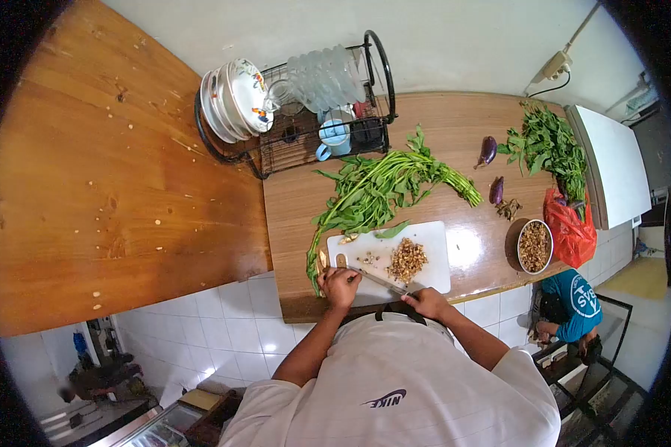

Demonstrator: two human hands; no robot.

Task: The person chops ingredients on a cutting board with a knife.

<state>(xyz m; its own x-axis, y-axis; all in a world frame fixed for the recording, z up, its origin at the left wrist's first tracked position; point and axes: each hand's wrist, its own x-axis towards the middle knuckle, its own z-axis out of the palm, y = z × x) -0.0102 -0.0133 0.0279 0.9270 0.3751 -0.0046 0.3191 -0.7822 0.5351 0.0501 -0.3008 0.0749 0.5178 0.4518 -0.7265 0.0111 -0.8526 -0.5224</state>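
Two hands work at the white cutting board [395, 257], which lies on the wooden worktop [455, 149] near its front edge. Your left hand [341, 284] is curled down over a small pale piece at the board's near left corner, fingers bent and closed on it. Your right hand [427, 302] is wrapped around the handle of a knife [380, 280], whose blade runs leftward toward the left hand. A heap of chopped brown bits [408, 259] sits mid-board, just beyond the blade. Long-stemmed leafy greens [380, 190] lie behind the board, touching its far edge.

To cut well here, I judge you should keep the left fingertips tucked back behind the knuckles, since the blade tip is very near them. Keep the cuts short and clear of the heap. A bowl [534, 246] of similar brown pieces stands well to the right.
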